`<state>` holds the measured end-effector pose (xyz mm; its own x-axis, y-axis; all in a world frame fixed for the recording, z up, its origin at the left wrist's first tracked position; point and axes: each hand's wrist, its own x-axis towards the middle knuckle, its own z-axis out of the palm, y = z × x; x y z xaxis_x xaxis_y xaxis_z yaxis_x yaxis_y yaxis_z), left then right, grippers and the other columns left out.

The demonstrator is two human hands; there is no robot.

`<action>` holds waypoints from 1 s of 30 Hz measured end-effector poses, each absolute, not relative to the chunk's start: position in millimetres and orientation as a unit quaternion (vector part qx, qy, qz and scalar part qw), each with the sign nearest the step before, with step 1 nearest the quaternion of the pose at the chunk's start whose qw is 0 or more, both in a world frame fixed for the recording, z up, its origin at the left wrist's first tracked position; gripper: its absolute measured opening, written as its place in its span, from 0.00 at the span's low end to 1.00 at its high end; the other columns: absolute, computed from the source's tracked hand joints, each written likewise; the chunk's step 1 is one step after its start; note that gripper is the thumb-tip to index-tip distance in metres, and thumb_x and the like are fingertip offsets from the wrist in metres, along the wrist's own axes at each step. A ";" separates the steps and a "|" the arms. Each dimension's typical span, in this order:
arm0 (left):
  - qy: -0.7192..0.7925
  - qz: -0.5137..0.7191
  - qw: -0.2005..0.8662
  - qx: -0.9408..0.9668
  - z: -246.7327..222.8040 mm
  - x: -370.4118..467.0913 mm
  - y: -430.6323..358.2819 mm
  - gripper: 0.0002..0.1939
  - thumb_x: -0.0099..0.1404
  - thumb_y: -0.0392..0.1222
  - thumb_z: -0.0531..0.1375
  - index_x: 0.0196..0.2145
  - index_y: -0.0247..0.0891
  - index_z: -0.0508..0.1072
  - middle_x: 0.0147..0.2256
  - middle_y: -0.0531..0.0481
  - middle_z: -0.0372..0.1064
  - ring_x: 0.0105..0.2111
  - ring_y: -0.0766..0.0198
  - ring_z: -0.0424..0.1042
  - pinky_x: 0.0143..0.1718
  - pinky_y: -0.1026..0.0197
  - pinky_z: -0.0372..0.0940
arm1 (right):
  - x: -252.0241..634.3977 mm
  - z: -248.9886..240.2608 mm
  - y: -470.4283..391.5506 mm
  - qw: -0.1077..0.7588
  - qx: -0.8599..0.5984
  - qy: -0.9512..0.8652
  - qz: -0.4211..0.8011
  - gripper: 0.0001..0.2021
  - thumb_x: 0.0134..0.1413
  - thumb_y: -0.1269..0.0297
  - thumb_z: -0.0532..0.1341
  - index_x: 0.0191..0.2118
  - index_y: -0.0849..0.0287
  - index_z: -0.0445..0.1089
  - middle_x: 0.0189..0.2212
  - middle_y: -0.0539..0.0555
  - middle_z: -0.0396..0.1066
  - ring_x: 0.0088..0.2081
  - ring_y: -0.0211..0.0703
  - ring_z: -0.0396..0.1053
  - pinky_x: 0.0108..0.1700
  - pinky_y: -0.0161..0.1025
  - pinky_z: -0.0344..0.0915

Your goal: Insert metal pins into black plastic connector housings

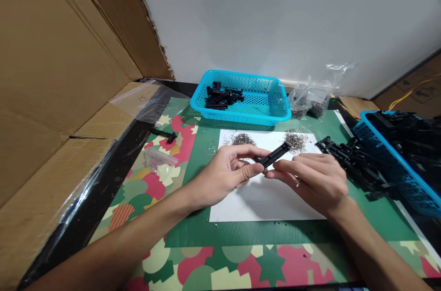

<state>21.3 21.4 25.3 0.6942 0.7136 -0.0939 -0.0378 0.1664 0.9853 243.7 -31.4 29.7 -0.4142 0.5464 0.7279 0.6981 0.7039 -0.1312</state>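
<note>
Above a white sheet of paper (pixel 265 204), my left hand (pixel 229 169) grips a long black plastic part (pixel 274 155) between thumb and fingers. The part slants up to the right. My right hand (pixel 310 178) is closed at the part's lower right side, its thumb and index finger pinched together; whatever lies between those fingertips is too small to make out. Two heaps of small metal pieces rest on the paper's back edge, one on the left (pixel 243 138) and one on the right (pixel 295 142).
Behind the paper stands a blue basket (pixel 241 119) with some black parts. A fuller blue basket (pixel 401 171) is at the right, beside a pile of black parts (pixel 354 162). Clear bags (pixel 315 98) lean at the back wall. One black part (pixel 165 135) lies at the left.
</note>
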 end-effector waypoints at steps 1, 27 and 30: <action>0.287 0.258 0.724 0.572 25.0 21.4 20.7 0.23 0.69 0.53 0.69 0.54 0.34 0.79 0.25 0.55 0.67 0.19 0.73 0.57 0.19 0.67 0.48 | 243.8 29.7 -31.6 0.401 -0.374 -0.831 -0.089 0.08 0.65 0.67 0.70 0.33 0.59 0.75 0.20 0.47 0.74 0.17 0.31 0.64 0.24 0.35 0.60; 0.274 0.391 0.200 0.855 10.9 14.8 16.1 0.07 0.70 0.36 0.68 0.46 0.37 0.78 0.42 0.49 0.81 0.39 0.62 0.80 0.36 0.62 0.71 | 253.2 23.0 -32.3 0.375 -0.460 -0.804 0.037 0.05 0.69 0.64 0.65 0.42 0.58 0.78 0.16 0.41 0.60 0.16 0.31 0.55 0.23 0.33 0.54; 0.271 0.385 0.162 0.867 8.9 15.6 14.8 0.06 0.70 0.34 0.68 0.45 0.36 0.79 0.41 0.49 0.81 0.41 0.60 0.80 0.37 0.62 0.72 | 247.9 27.6 -34.3 0.353 -0.483 -0.796 0.091 0.07 0.70 0.64 0.63 0.43 0.57 0.79 0.18 0.40 0.52 0.17 0.31 0.51 0.23 0.33 0.51</action>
<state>15.6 14.8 8.9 0.5555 0.5955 0.5804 0.3456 -0.8002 0.4902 247.9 -34.3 27.6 -0.2844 0.8336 0.4735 0.7048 0.5166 -0.4861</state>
